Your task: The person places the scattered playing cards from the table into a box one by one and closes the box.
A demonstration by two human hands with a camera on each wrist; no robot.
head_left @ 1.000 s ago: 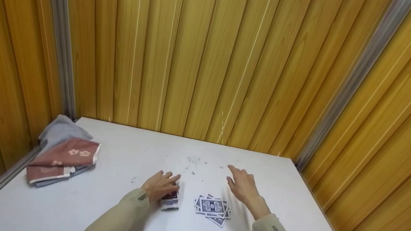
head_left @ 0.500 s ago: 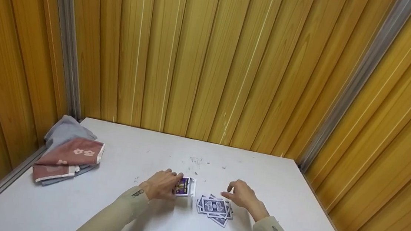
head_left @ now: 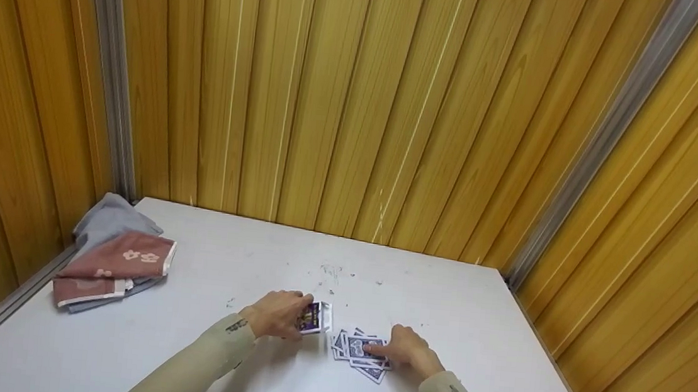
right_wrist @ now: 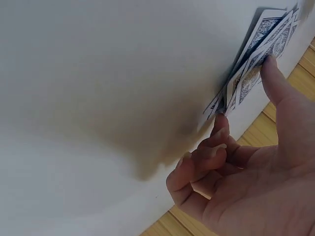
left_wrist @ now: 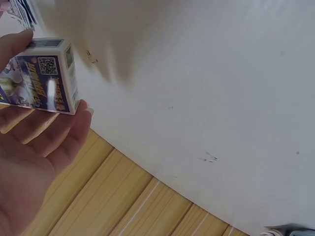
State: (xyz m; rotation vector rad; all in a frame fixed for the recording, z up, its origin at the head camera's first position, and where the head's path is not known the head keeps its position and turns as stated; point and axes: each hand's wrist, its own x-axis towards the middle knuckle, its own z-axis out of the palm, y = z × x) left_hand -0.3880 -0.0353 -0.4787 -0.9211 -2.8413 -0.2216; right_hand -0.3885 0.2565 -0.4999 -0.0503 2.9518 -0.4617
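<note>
My left hand (head_left: 275, 314) grips a small playing card box (head_left: 311, 318) with a purple printed face, thumb on one side and fingers on the other. In the left wrist view the box (left_wrist: 37, 81) shows a QR code on its label. The box's white end points right, toward a loosely fanned pile of blue-backed playing cards (head_left: 356, 349) lying face down. My right hand (head_left: 408, 349) pinches the cards at their right side. In the right wrist view the thumb presses the top card (right_wrist: 280, 42), and the index fingertip meets the pile's edge; the other fingers are curled.
A folded red and grey cloth (head_left: 119, 258) lies at the table's left edge. Wood-patterned walls (head_left: 332, 93) stand behind and on both sides of the white table (head_left: 243, 247). Small dark marks dot the tabletop.
My left hand has turned the card box so its printed face shows and its end points right. My right hand has come down and toward me onto the cards, thumb now on them.
</note>
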